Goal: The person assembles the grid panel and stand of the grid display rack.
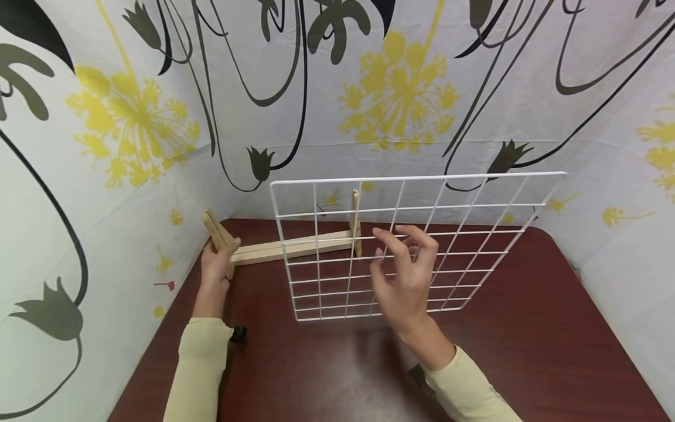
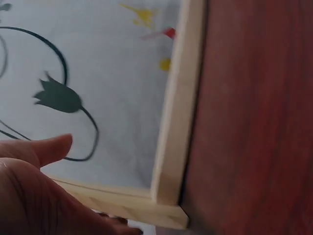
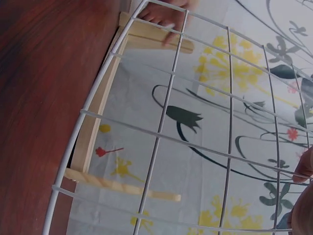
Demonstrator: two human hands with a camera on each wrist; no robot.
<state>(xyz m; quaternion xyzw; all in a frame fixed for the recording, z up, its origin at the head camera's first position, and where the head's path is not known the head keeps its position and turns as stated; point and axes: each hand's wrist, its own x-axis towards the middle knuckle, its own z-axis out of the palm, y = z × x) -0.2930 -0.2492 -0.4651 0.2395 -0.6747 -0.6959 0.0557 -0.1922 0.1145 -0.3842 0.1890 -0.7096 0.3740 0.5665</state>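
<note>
On the left, a light wooden stand point(image 1: 258, 253), a long bar with a post at each end, rests at the back of the table. My left hand point(image 1: 214, 266) grips its left post; in the left wrist view the thumb lies over the wood point(image 2: 176, 107) and the fingers go partly out of sight below it. A white wire grid panel point(image 1: 416, 177) is held tilted in front of the stand's right end. My right hand point(image 1: 408, 287) pinches its wires near the middle with curled fingers. Through the grid point(image 3: 159, 136), the right wrist view shows the stand.
The dark red-brown table point(image 1: 316, 375) has a rounded back right corner. White cloth point(image 1: 327, 123) printed with yellow and grey flowers hangs close behind it and along both sides. A small black object point(image 1: 239, 334) shows at the left cuff.
</note>
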